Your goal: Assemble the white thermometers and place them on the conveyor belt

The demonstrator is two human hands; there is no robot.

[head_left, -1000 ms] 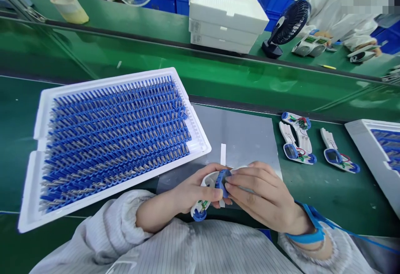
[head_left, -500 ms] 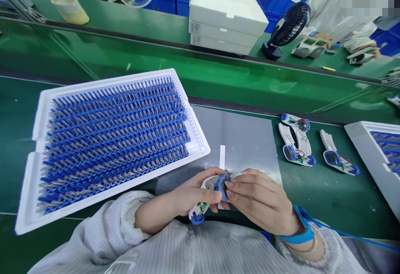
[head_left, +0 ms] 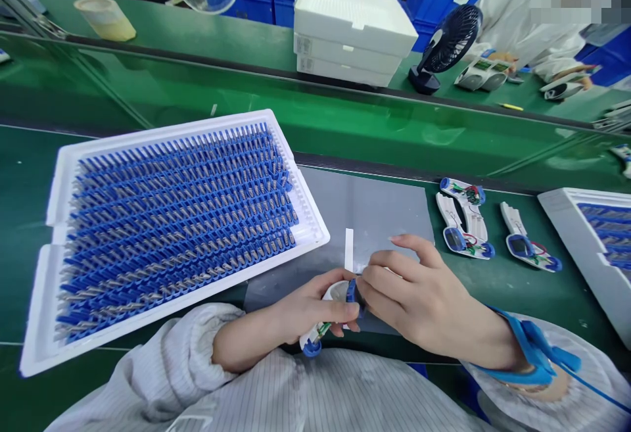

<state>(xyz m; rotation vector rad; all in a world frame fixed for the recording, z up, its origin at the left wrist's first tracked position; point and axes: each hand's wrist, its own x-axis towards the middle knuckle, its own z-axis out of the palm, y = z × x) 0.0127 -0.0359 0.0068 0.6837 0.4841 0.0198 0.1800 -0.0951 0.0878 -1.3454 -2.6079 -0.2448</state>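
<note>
My left hand (head_left: 313, 305) is closed around a white-and-blue handheld device housing (head_left: 337, 291), with the thumb across its face. Green circuit board and a round blue end (head_left: 312, 348) show below that hand. My right hand (head_left: 417, 290) is at the housing's blue-rimmed dark screen part, its lower fingers bent against it and one finger raised. The fingertips partly hide that part. A blue wrist strap (head_left: 530, 350) with a cord circles my right wrist. Both hands are above the near edge of a grey mat (head_left: 389, 212) with a white strip (head_left: 349, 248).
To the left lies a white tray (head_left: 39, 287) filled with rows of blue parts with metal springs. Opened device halves (head_left: 466, 241) and another half (head_left: 530, 246) lie right, beside a second tray (head_left: 566, 221). Behind the ledge are stacked white boxes (head_left: 352, 31), a fan (head_left: 448, 41) and another person's sleeve (head_left: 513, 11).
My right hand has turned over and its wrist has swung out to the right, with one finger now lifted. My left hand keeps the housing in nearly the same place.
</note>
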